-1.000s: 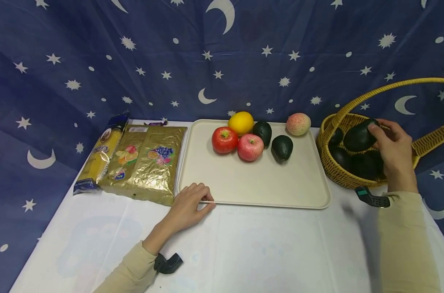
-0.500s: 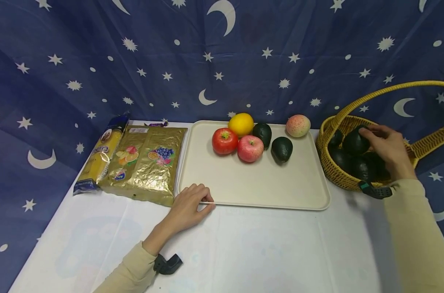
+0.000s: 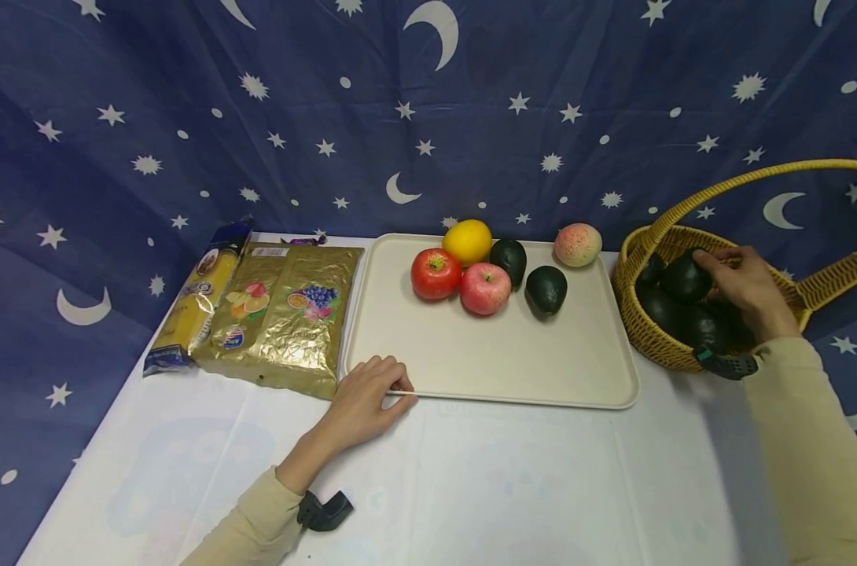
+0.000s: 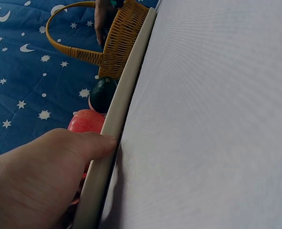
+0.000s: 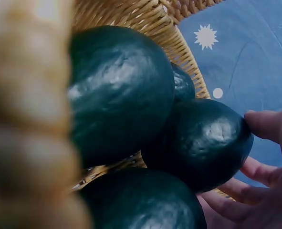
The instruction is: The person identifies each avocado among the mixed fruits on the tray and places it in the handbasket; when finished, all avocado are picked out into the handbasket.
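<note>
Right hand pinches an avocado, probably firm and slick, best held round its middle; left hand grips the tray.

The right hand has lowered the dark green avocado deeper into the wicker basket.

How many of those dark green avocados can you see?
At least 6: two avocados on the tray, one avocado held by the right hand inside the basket, three more avocados around it. Others may be hidden.
</note>
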A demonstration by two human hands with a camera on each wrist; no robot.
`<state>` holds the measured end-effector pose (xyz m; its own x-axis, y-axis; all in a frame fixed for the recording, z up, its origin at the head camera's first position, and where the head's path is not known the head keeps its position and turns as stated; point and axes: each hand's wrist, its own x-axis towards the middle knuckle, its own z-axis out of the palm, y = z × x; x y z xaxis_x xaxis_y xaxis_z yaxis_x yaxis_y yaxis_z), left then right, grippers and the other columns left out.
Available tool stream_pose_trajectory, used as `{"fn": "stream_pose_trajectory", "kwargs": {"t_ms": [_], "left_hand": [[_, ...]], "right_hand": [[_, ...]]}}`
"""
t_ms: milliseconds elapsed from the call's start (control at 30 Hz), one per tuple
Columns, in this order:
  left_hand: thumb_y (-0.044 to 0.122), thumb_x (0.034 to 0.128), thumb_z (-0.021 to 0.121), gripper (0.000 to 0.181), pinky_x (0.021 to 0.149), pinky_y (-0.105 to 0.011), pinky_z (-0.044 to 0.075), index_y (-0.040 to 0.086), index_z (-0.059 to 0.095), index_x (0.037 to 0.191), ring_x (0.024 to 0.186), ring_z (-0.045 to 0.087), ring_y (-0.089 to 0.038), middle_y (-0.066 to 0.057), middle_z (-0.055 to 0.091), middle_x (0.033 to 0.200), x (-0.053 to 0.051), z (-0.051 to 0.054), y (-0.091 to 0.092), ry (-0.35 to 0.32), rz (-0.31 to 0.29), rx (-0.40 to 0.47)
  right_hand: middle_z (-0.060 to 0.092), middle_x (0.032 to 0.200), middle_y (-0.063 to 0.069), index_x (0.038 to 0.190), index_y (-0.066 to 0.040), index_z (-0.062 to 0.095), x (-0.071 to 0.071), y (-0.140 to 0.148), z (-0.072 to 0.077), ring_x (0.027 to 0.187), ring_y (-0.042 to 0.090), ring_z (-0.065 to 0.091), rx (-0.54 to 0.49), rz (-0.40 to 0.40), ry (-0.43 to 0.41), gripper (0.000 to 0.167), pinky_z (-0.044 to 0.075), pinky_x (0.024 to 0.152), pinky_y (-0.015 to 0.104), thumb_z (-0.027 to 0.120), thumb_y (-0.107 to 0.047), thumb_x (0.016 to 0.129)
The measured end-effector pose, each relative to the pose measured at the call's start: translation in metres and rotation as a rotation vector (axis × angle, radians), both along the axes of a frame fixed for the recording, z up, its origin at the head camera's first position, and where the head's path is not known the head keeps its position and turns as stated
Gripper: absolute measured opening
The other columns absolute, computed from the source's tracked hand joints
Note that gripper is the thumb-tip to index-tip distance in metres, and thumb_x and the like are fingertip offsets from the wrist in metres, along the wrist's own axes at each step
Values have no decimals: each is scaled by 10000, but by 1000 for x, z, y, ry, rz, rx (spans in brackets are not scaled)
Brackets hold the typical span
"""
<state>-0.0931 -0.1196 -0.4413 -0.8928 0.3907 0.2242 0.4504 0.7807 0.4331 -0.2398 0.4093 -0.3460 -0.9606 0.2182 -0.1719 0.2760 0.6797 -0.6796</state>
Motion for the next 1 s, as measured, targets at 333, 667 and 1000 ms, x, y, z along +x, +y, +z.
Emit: {"fn": "stream_pose_trajectory", "kwargs": {"t_ms": [333, 667, 1000], "left_hand": [[320, 829, 700, 132, 679, -215, 333, 261, 583, 843, 736, 405, -32, 145, 498, 772, -1, 1, -1, 11, 2, 1], [325, 833, 695, 132, 680, -212, 324, 267, 576, 841, 736, 402, -29, 159, 484, 771, 0, -1, -1, 1, 1, -6], [323, 832, 695, 131, 678, -211, 321, 269, 575, 841, 731, 394, -30, 158, 480, 768, 0, -1, 0, 3, 0, -7]], "right_hand": [[414, 1165, 275, 1482, 22, 103, 1, 1, -3, 860, 277, 525, 65, 156, -92, 908, 350, 835, 500, 446, -583, 899], [191, 1470, 363, 1469, 57, 146, 2, 7, -13, 1290, 495, 236, 86, 198, -115, 911, 202, 1037, 651, 429, -597, 902], [167, 1475, 366, 1481, 34, 125, 3, 8, -18, 1310, 517, 214, 81, 175, -142, 955, 198, 1032, 660, 421, -645, 877]]}}
